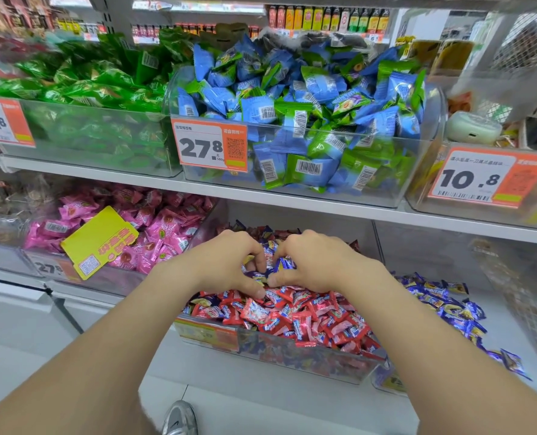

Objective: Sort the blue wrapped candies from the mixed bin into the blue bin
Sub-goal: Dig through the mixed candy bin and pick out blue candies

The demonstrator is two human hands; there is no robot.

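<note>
— What is under your hands?

— A clear plastic mixed bin [292,346] heaped with red wrapped candies [295,321]. My left hand [229,262] and right hand [316,262] are sunk into the back of the heap side by side. Their fingers are curled, and each pinches blue wrapped candies [281,264].

— And the blue bin?

— The clear plastic blue bin [518,340] is just right of my right hand. A thin pile of blue wrappers lies along its near side, with bare white bottom beyond.

— What room do you have to move?

— A white shelf board [292,203] runs close above my knuckles, and the mixed bin's front wall crosses below my wrists. A clear bin of pink wrapped candies [157,240] with a yellow card tag [99,243] sits left of my left hand. Below are white floor and a grey shoe [179,419].
</note>
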